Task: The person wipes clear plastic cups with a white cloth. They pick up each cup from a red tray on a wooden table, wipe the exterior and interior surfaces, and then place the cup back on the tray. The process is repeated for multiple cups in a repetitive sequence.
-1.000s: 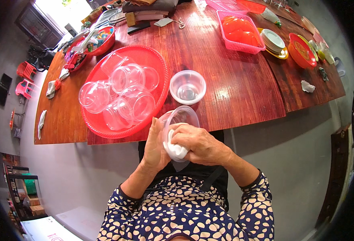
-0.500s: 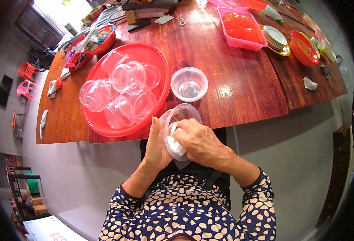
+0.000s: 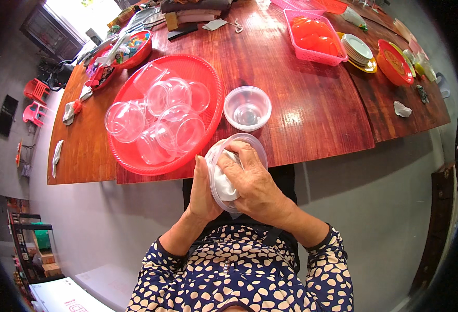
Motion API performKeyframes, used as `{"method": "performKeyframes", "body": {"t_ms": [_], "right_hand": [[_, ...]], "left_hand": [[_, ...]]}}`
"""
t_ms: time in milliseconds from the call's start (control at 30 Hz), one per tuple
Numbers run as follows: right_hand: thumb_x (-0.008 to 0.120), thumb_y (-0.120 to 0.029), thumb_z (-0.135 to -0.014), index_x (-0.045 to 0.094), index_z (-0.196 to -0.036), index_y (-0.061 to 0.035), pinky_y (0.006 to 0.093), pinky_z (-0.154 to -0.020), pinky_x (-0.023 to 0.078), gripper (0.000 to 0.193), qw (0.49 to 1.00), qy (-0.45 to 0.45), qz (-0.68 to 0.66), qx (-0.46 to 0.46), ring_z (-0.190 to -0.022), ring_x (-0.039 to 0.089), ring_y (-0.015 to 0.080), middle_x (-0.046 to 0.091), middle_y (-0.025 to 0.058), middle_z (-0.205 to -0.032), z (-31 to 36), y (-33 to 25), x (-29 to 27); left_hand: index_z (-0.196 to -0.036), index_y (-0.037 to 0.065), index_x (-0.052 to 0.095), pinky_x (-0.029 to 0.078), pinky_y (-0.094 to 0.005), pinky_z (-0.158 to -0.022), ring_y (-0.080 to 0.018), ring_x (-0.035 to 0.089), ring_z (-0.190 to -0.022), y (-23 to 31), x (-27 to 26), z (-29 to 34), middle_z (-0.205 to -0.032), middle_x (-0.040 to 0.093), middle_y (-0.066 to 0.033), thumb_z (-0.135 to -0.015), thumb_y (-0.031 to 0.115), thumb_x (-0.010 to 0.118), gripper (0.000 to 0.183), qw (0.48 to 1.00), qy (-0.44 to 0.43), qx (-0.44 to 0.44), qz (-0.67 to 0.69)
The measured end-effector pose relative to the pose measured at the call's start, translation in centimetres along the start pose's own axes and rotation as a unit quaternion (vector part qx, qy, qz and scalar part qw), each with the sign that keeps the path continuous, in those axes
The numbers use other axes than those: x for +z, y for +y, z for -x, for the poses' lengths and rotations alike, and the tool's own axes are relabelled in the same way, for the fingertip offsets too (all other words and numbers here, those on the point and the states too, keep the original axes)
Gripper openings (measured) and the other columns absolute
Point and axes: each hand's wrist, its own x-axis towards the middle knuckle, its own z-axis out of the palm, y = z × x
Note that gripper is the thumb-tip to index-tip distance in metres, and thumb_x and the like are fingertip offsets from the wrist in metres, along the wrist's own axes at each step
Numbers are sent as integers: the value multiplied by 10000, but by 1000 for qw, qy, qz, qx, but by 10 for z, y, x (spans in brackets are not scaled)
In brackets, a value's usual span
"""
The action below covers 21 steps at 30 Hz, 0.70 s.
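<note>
Long reddish-brown wooden table [image 3: 301, 104] runs across the upper half, grey floor below it, you're at its near edge. Your left hand [image 3: 204, 190] cups the clear round plastic container [image 3: 239, 151] from the 9 o'clock side, fingers closed around its wall. Your right hand [image 3: 252, 182] is pressed into the container mouth, clamped on a white crumpled cloth [image 3: 223, 182] stuffed inside. Container sits tilted just off the table edge, above your lap, mouth facing you.

Progress, judged from layout: this one looks mid-wipe, cloth inside it. One clear round plastic bowl [image 3: 247, 107] stands alone upright on the table at 12 o'clock from your hands, apart from the rest, probably already wiped. The big round red plastic tray [image 3: 208, 73] at 10 o'clock holds a pile of clear plastic tubs [image 3: 161, 122], several lying on their sides, likely waiting. So most of the batch seems left, roughly one done, one in hand.

Far side at 1 o'clock: pink plastic basket [image 3: 312, 52], stack of small plates [image 3: 359, 49], not touched by either hand
</note>
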Motion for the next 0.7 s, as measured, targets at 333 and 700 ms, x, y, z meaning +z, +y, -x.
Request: {"method": "performKeyframes", "body": {"t_ms": [333, 700], "right_hand": [[650, -37, -759, 539, -1110, -19, 420, -952, 368, 369, 925, -281, -249, -55, -1143, 457, 326, 510, 185, -1150, 0, 18, -38], [692, -107, -671, 590, -920, -76, 393, -876, 437, 271, 981, 91, 88, -146, -1001, 491, 307, 474, 129, -1059, -22, 5, -25]], "left_hand": [[-1369, 50, 354, 467, -471, -946, -362, 547, -1119, 2, 0, -6, -1240, 493, -257, -866, 744, 262, 862, 996, -81, -34, -7], [-1407, 105, 304, 566, -413, -792, -273, 565, -1116, 7, 15, 5, -1312, 480, -131, -933, 609, 353, 694, 987, -43, -73, 136]]}}
